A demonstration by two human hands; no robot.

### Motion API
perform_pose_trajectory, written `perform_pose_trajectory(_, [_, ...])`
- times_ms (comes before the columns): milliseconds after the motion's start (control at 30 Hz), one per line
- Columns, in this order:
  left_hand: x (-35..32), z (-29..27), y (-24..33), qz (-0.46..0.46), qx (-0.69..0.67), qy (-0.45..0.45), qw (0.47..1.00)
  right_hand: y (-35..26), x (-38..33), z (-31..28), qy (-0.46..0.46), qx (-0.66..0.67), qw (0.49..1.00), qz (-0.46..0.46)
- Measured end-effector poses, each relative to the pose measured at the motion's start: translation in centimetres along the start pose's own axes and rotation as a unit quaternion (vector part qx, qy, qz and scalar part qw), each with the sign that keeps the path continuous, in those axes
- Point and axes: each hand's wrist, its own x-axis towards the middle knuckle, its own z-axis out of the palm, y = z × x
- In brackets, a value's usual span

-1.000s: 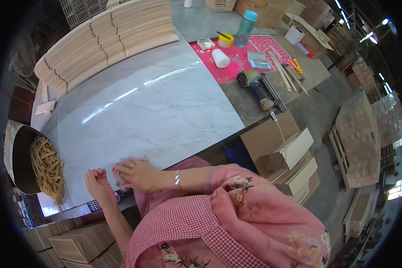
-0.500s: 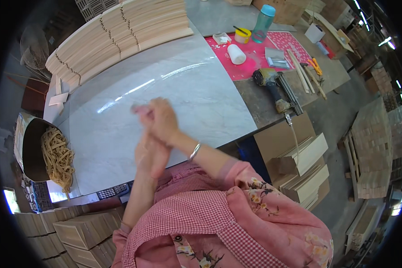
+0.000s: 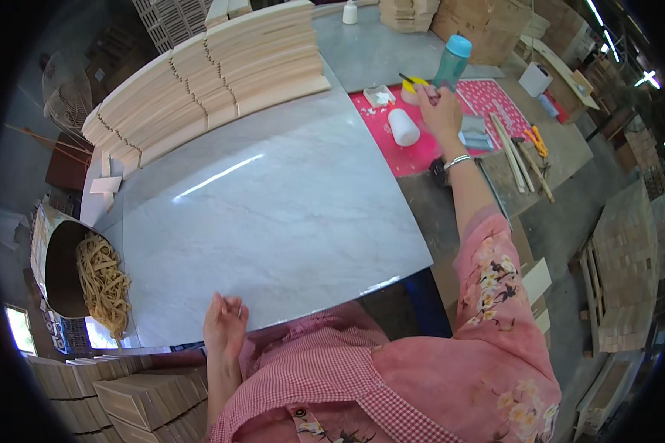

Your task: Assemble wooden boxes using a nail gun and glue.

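My right hand [image 3: 440, 111] is stretched out to the far right over the pink mat [image 3: 428, 144], fingers closed around something thin next to the yellow cup [image 3: 414, 87] with a brush in it; what it grips I cannot make out. A teal bottle [image 3: 451, 60] stands just behind that hand, and a white bottle [image 3: 403, 125] lies on the mat to its left. My left hand [image 3: 224, 328] rests at the near edge of the white marble slab [image 3: 273, 214], fingers loosely curled and holding nothing.
Stacked pale wooden slats [image 3: 207, 74] line the slab's far side. A dark bin of tan strips [image 3: 100, 280] stands at the left. Tools and sticks [image 3: 521, 151] lie right of the mat. Wooden crates [image 3: 148, 399] sit lower left, stacked pallets [image 3: 628, 273] at the right.
My hands were together over the slab half a second ago. Now the right arm has reached out to the pink mat, and the left hand has dropped back to the slab's near edge.
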Motion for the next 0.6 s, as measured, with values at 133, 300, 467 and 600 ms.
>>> perform_pose_trajectory(133, [-0.6,-2.6,-0.8,0.000,-0.038,0.003,0.999,5.7,0.4,2.1,-0.246,-0.134,0.959,0.043])
perform_pose_trajectory(300, [-1.2,3.2,0.2,0.007,0.047,0.036,0.998,-1.2,-0.4,2.6,-0.246,-0.226,0.943,-0.008])
perform_pose_trajectory(467, [1.7,7.3,-1.3,-0.041,0.109,-0.061,0.991,-2.8,-2.2,3.1,-0.364,-0.187,0.911,0.052])
perform_pose_trajectory(600, [3.2,10.9,-2.9,-0.055,0.156,-0.097,0.981,-5.6,-6.3,0.8,-0.224,0.109,0.964,0.090])
